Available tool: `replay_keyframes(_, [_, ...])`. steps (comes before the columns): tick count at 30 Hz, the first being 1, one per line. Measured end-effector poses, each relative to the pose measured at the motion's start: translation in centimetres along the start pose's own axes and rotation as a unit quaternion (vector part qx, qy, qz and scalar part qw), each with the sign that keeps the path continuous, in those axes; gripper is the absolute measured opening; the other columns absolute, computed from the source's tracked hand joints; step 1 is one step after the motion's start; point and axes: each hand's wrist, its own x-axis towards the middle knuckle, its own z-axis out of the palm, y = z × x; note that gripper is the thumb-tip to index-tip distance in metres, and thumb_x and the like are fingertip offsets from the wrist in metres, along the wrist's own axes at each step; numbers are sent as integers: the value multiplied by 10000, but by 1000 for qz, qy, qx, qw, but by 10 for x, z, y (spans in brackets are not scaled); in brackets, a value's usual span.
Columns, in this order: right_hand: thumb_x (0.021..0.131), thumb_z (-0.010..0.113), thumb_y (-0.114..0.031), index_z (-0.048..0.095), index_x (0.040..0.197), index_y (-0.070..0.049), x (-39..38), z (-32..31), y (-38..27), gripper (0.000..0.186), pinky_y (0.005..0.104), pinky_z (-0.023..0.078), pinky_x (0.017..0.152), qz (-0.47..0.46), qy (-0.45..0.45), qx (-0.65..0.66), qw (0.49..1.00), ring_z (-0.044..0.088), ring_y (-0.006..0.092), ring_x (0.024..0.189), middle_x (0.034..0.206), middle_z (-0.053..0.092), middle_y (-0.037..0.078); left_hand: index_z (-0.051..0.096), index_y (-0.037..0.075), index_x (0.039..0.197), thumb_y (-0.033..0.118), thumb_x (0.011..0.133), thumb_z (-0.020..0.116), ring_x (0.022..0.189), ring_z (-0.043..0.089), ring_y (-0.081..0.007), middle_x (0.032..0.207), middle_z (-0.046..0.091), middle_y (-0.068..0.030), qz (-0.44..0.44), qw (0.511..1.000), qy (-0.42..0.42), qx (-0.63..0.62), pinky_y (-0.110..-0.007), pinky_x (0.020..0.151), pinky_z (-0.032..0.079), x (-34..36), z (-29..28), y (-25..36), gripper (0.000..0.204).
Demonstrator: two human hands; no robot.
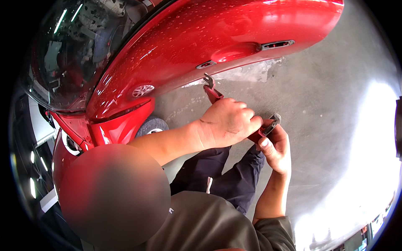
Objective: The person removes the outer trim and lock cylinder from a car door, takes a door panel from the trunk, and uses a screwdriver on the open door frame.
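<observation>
A red car door handle (215, 96) with grey fittings at both ends is held out in front of me, just off the car door. My left hand (230, 122) is wrapped round its middle in a fist, hiding most of the grip. At the other end, my right hand (278, 151) pinches the handle beside its grey hooked fitting, thumb on the near side. Beyond the hands stands the red car door (176, 44), speckled with droplets. A small opening (206, 65) and a longer one (278, 44) lie on either side of its recessed scoop.
Left of the door are its window glass (54, 62), a red body panel (119, 125) and a tyre (155, 125). Grey concrete floor (322, 121) stretches to the right, with strong glare at the far side. A blurred disc covers the lower left.
</observation>
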Motion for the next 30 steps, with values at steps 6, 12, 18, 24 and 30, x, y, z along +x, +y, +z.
replay_keyframes(6, [949,808,-236,575,1174,50,10,7,5,432,367,532,999,-6,18,-65,998,650,181,1051,1089,675,85,634,115,812,288,790,744,716,692,-236,714,639,-36,25,1000,6,10,-392,628,551,-5,-3,-20,207])
replay_keyframes(12, [957,795,-228,575,1167,52,19,10,7,413,369,538,982,-20,37,-36,998,636,166,1015,1075,658,84,623,124,799,277,803,737,715,697,-236,709,634,-37,34,999,0,2,-395,617,551,0,-7,-28,191])
replay_keyframes(18, [901,831,-446,597,1171,23,23,15,11,590,255,462,715,-37,72,-59,995,537,97,764,954,622,17,617,128,793,264,810,719,701,697,-235,701,626,-34,37,999,-6,19,-395,618,550,1,-5,-28,171])
replay_keyframes(24, [977,767,-213,567,1184,58,22,8,8,395,354,529,985,-25,22,-30,999,641,171,1025,1088,680,96,612,125,785,251,801,702,689,690,-233,694,621,-33,38,999,-8,32,-389,612,546,2,-3,-30,156])
replay_keyframes(30, [975,775,-237,580,1190,42,30,10,8,403,324,513,941,-17,33,-65,997,639,156,1028,1091,682,79,610,125,772,253,782,733,682,674,-234,688,610,-32,43,999,3,26,-390,603,540,3,-7,-39,178])
